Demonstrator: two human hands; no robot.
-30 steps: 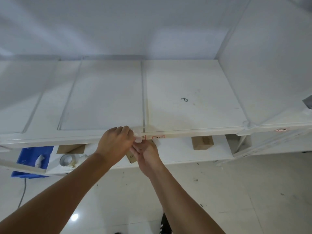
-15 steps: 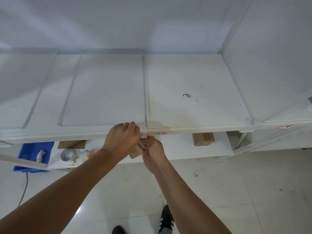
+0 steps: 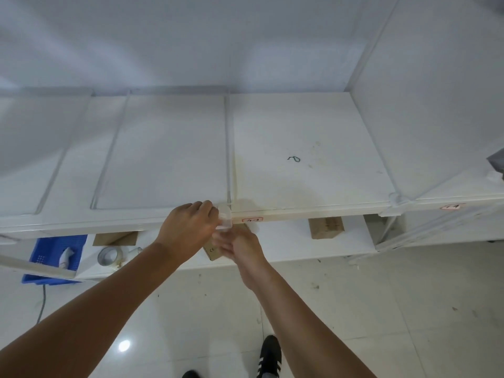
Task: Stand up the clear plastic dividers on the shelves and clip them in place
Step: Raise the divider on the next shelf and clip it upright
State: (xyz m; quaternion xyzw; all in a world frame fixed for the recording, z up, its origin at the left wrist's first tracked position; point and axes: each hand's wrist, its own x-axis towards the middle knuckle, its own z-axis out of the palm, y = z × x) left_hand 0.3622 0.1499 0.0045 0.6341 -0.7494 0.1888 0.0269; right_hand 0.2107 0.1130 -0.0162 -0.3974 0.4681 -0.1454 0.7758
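Shelf: white top shelf (image 3: pixel 300 148) spans the view, front edge (image 3: pixel 313 215) running L-R across mid-frame.
Divider: clear plastic divider (image 3: pixel 228 148) stands on edge on the shelf, running from back wall to front edge, at approx 12 o'clock from the hands.
Other dividers: more clear dividers (image 3: pixel 106 159) to the L, at 10 o'clock; they look laid flat or tilted, can't tell which.
Clip: small clear clip (image 3: pixel 225 217) sits on the front edge right at the divider's near end.
Left hand: left hand (image 3: pixel 188 227) w/ knuckles up, fingers curled narrow and pinched on the clip from the L side.
Right hand: right hand (image 3: pixel 241 245) just below the shelf edge, at 5 o'clock from the clip, touching the left hand; fingers point up toward the clip's underside, but grip is blurred, can't tell whether it holds anything.
Labels: small red-bordered label (image 3: pixel 252 219) on the edge just R of the clip; another (image 3: pixel 451 206) far R at 3 o'clock.
Mark: dark squiggle (image 3: pixel 293 159) on shelf top, 1 o'clock from the clip.
Lower shelf: tape roll (image 3: pixel 110 256), blue crate (image 3: pixel 56 257) at 8 o'clock; cardboard box (image 3: pixel 326 227) at 3 o'clock.
Floor: white tiles (image 3: pixel 381 309); black shoe w/ white stripes (image 3: pixel 269 360) at 6 o'clock.
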